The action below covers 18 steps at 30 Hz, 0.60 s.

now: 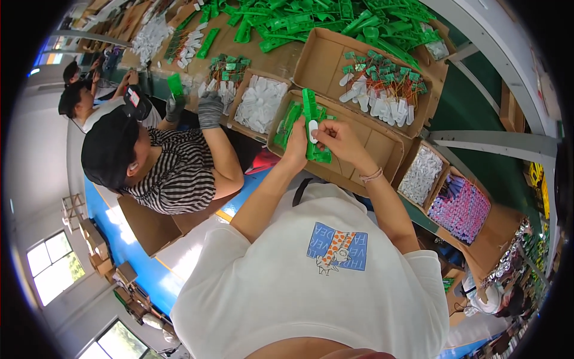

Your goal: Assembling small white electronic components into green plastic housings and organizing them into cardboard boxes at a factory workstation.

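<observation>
The cardboard box (382,149) had open room toward its right edge. The left hand (295,143) gripped a green plastic strip (309,103); the right hand (338,140) pinched a smooth white oval (313,127).

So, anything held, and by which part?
Left hand: green plastic part, by its left side. Right hand: fingers at right edge of white oval piece; grip unclear.

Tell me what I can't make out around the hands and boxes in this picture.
All in the head view:
Underside of the green part: turned away from the camera, with the left hand around its side.
Part of the white oval piece: covered by the right hand.
Green pile: cut off by the top edge.
Small white pieces: too small for exact shapes.
</observation>
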Each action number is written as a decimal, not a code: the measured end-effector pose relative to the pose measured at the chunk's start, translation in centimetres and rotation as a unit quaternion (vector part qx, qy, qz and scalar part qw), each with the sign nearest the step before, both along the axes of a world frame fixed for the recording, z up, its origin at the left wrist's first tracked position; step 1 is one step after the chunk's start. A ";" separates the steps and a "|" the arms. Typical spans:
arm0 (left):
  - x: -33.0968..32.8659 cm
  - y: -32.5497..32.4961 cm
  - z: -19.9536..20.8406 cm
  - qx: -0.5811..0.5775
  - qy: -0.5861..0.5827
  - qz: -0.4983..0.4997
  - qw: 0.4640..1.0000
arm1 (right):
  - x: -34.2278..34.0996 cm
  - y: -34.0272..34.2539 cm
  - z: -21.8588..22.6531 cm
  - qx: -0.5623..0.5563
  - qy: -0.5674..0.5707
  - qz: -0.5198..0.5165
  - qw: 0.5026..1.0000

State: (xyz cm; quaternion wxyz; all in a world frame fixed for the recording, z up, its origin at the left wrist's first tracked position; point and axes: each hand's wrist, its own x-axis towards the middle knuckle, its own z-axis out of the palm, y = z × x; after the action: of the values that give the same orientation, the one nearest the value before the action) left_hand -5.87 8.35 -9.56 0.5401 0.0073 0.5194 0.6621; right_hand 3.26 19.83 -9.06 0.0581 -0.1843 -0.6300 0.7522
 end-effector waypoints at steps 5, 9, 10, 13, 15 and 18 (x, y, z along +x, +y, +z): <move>-0.3 -0.2 -1.0 -0.029 0.116 -0.059 0.991 | 0.2 0.5 -1.0 0.009 0.000 0.001 1.000; -1.8 -1.6 -0.4 0.090 -0.046 0.018 0.995 | -4.1 7.7 -3.4 0.262 -0.074 -0.088 0.958; -2.3 -2.0 -0.7 0.080 -0.057 0.036 0.995 | -5.5 10.8 -5.3 0.327 -0.078 -0.161 0.928; -2.8 -2.7 -0.4 0.098 -0.086 0.049 0.990 | -9.0 16.7 -9.8 0.585 -0.054 -0.279 0.760; -2.2 -1.8 0.7 0.072 -0.138 0.051 0.986 | -10.5 19.7 -12.4 0.740 -0.157 -0.224 0.614; -2.1 -1.9 0.5 0.089 -0.133 0.028 0.987 | -11.1 20.8 -12.4 0.713 -0.136 -0.232 0.647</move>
State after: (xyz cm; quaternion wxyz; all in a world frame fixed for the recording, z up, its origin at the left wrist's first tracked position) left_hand -8.00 6.46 -9.05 0.5833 -0.0473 0.3819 0.7153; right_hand -7.85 40.67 -21.46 0.2579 -0.3265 -0.9093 -0.0007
